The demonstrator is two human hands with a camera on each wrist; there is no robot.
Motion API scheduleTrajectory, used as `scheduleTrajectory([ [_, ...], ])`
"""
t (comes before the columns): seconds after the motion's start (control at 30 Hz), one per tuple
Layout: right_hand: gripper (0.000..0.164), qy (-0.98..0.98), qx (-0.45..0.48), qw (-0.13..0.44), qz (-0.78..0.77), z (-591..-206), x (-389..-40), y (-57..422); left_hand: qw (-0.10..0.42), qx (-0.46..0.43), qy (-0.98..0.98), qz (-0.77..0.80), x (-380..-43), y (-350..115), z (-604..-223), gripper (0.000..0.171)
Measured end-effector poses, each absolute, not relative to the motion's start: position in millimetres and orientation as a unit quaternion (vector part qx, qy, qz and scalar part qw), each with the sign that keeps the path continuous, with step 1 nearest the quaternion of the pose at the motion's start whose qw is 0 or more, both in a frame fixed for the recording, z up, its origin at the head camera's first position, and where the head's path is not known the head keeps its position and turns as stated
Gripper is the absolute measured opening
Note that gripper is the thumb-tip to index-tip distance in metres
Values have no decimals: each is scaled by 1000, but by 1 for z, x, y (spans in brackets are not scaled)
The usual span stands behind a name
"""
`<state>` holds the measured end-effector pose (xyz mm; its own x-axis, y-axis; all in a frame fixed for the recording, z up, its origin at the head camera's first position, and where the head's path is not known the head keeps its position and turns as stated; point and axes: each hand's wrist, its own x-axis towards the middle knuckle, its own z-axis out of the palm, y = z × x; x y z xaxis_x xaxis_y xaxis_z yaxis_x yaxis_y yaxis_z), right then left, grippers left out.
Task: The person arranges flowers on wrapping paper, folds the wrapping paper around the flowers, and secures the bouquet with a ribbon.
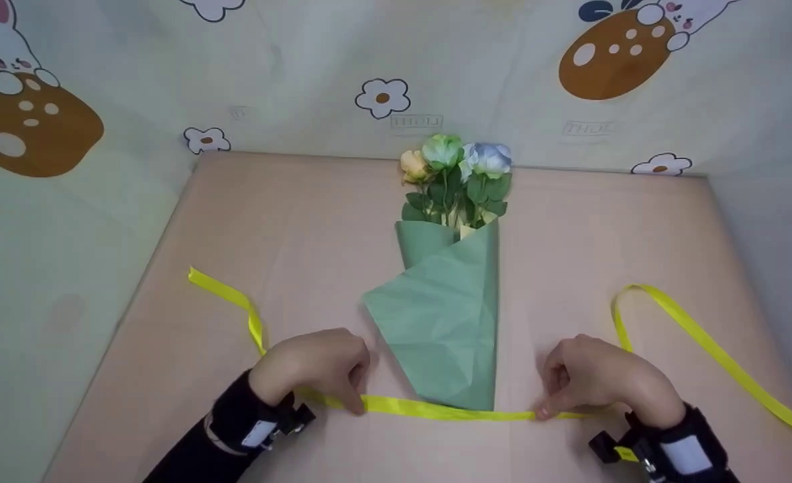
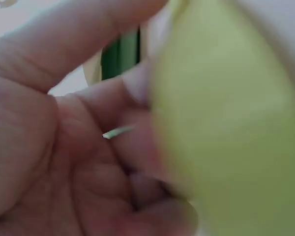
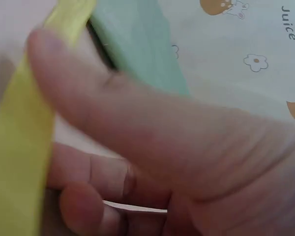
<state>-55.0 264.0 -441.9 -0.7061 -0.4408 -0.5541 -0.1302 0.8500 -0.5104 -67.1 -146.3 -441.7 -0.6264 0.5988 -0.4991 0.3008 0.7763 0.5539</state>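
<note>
A bouquet in green wrapping paper lies on the table, its artificial flowers pointing away from me. Along its bottom edge runs a yellow ribbon, stretched between both hands. The left hand pinches the ribbon just left of the paper. To the right of the paper, the right hand pinches it between thumb and fingers. In the left wrist view the ribbon looms blurred beside the palm. The right wrist view has the thumb over the ribbon.
The ribbon's left tail curls up beyond the left wrist. A longer right tail loops toward the table's right edge. Behind the pinkish table hangs a pale cloth printed with flowers and rabbits.
</note>
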Motion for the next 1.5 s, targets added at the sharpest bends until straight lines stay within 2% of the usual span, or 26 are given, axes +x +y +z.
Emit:
scheduleTrajectory([
  [0.1,42,909,-153,293,-255,-441,-62,255,249,265,907,215,-68,-147,-429,40],
  [0.23,44,909,-112,236,-325,-446,-73,237,88,226,934,264,-73,-137,-415,31],
  [0.3,46,903,-88,231,-351,-450,-80,228,44,212,931,294,-78,-126,-411,23],
  [0.33,46,897,-84,233,-367,-452,-83,224,41,215,927,305,-80,-121,-410,18],
  [0.4,45,885,-69,245,-390,-456,-91,218,61,254,915,307,-87,-109,-410,14],
  [0.53,37,865,-55,266,-423,-461,-100,210,167,339,885,273,-100,-88,-413,42],
  [0.6,36,856,-47,272,-438,-463,-101,209,194,351,882,248,-104,-80,-417,44],
  [0.7,37,832,-30,286,-474,-468,-98,208,200,342,893,214,-107,-75,-427,40],
  [0.93,56,787,7,302,-538,-480,-88,201,244,296,901,204,-110,-81,-446,35],
  [1.17,56,736,2,315,-600,-485,-89,193,280,274,896,210,-115,-84,-450,33],
  [1.3,62,701,19,325,-635,-486,-91,191,277,271,897,212,-118,-83,-449,31],
  [1.4,72,675,35,335,-656,-484,-95,187,267,261,902,215,-121,-84,-449,39],
  [1.5,78,652,43,348,-673,-483,-98,184,254,247,907,228,-122,-86,-448,62],
])
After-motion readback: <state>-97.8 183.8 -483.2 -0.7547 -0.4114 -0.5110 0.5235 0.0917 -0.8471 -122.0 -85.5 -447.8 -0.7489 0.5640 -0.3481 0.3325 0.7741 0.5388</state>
